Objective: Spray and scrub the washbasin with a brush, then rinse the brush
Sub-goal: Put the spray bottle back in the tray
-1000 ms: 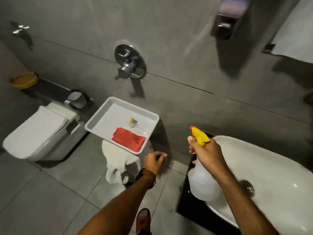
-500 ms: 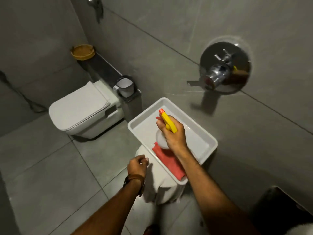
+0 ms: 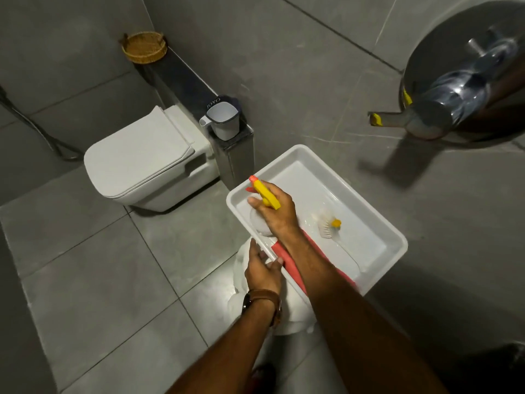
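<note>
White tray (image 3: 393, 253) = landmark; sits on a white-draped stand (image 3: 295, 317) on the grey tile floor, just off the wall. Rectangular, raised rim.

In tray:
- Spray bottle (image 3: 262, 220), whitish body w/ yellow head and orange nozzle tip, at the tray's left corner, roughly upright. Right hand (image 3: 274, 213) wrapped round its neck, fingers curled tight on it, forefinger lying along the trigger side. Whether the bottle base touches the tray floor: can't tell, hand and body block it.
- Brush (image 3: 329, 227), white bristles, yellow collar, pale thin handle running toward the tray's near-right rim. Lies flat on the tray floor, just right of the right wrist, apart from the bottle. Nobody touching it.
- Red cloth (image 3: 288, 260) along the tray's near long side, mostly under the right forearm, one edge against the rim.

Left hand (image 3: 262, 270) at the tray's near-left rim: fingers partly bent, tips resting on the rim edge, thumb against the outside. Brown strap watch (image 3: 262, 301) on that wrist.

Washbasin not in view.

Left of tray: white toilet (image 3: 142, 160), lid down. Behind tray's left corner, a dark ledge w/ a white mug (image 3: 223, 118), nothing visible inside. Further back along the same ledge, a wicker basket (image 3: 145, 46); contents can't be made out. Right of tray, high on the wall: chrome tap fitting (image 3: 454, 92).
</note>
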`<state>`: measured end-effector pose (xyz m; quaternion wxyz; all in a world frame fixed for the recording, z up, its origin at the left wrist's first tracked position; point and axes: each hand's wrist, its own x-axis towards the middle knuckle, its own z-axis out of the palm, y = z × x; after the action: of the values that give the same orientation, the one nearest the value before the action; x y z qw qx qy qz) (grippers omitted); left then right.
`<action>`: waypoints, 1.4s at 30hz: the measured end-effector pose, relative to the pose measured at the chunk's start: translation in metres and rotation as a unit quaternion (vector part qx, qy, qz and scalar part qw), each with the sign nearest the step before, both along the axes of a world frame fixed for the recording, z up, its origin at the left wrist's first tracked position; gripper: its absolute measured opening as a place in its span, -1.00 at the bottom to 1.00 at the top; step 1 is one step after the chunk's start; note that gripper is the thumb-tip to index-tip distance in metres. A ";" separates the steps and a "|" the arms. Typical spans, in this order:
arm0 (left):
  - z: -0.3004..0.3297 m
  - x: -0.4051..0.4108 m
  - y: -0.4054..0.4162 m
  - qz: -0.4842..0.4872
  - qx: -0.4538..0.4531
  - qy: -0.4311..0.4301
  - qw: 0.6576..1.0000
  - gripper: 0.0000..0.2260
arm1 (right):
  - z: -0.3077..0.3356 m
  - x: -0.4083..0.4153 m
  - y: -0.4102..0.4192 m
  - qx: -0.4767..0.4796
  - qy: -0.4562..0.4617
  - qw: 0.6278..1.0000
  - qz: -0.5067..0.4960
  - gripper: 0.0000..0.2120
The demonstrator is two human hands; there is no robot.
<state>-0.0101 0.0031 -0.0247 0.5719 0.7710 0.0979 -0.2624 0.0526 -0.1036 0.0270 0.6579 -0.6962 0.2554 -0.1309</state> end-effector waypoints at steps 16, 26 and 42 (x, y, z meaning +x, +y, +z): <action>0.022 -0.003 -0.003 -0.053 0.077 -0.046 0.995 -0.41 | -0.039 -0.177 -0.067 -0.430 0.501 0.751 -0.020 -0.83; 0.073 -0.074 -0.015 -0.207 0.179 -0.101 0.957 -0.61 | 0.005 -0.197 -0.059 -0.464 0.479 0.742 0.061 -0.69; 0.070 -0.105 -0.001 -0.253 0.159 -0.141 0.944 -0.43 | 0.003 -0.201 -0.040 -0.425 0.379 0.822 -0.003 -0.68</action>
<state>-0.1149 0.0022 0.0454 0.3643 0.8806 -0.1411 -0.2681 -0.1480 -0.1440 0.0303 0.1470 -0.9008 0.4059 0.0460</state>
